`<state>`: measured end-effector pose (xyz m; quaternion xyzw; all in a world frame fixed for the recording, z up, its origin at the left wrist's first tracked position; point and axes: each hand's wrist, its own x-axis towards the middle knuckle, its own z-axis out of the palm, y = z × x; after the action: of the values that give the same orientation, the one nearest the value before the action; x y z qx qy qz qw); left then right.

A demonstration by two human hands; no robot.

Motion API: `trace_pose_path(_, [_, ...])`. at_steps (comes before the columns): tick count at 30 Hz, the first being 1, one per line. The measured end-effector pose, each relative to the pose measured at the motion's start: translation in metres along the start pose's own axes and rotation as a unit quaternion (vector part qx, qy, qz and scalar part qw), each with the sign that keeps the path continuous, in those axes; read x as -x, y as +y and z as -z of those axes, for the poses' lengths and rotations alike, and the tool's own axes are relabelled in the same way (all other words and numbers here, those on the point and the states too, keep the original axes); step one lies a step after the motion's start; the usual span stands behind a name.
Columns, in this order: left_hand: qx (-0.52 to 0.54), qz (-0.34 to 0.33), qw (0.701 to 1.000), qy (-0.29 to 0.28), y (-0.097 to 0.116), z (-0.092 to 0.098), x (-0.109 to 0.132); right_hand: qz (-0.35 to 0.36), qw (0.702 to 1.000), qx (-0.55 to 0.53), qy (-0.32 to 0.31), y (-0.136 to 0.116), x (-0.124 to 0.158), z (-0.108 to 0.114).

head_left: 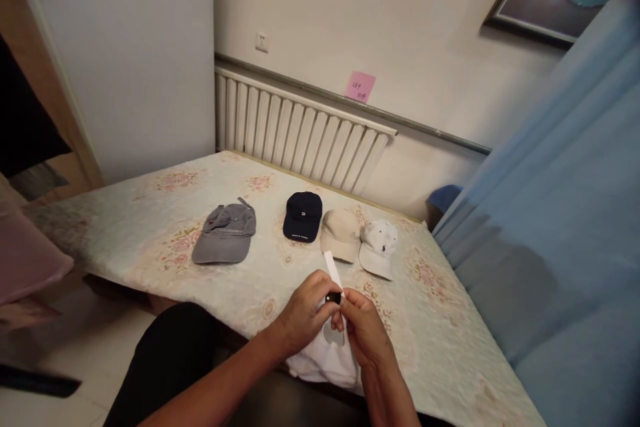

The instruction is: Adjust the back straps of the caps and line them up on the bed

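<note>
A white cap [325,363] lies at the bed's near edge, its strap end sticking up between my hands. My left hand [310,307] is closed, pinching a small dark buckle [333,297] on the strap. Against it, my right hand [365,327] has its fingers closed on the white strap [333,268]. Beyond my hands a grey cap [225,233] rests at the left, a navy cap [303,216] in the middle, then a beige cap [341,235] and another white cap [379,248] side by side at the right.
All the caps lie on a floral bedspread [125,227]. A white radiator [300,133] stands along the wall behind, with a pink note [360,87] above. Blue curtains [565,213] hang at the right. My dark-clothed knee [170,353] is at the lower left.
</note>
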<state>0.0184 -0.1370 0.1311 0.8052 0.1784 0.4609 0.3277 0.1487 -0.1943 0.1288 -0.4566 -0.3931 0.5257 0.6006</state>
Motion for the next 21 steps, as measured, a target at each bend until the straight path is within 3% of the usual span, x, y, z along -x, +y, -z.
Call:
trace_pose_path(7, [0.022,0.034,0.999,-0.032,-0.005,0.012,-0.003,0.008,0.999,0.031,0.024,-0.002,0.0,0.004])
trace_pose_path(12, [0.019,0.1,0.995,-0.017,-0.018,0.024,-0.003,-0.006,0.996,0.078,0.051,-0.003,0.003,0.013])
trace_pose_path(21, [0.029,0.172,0.984,0.026,-0.044,0.04,-0.004,-0.041,0.99,0.126,-0.041,0.006,0.023,0.035])
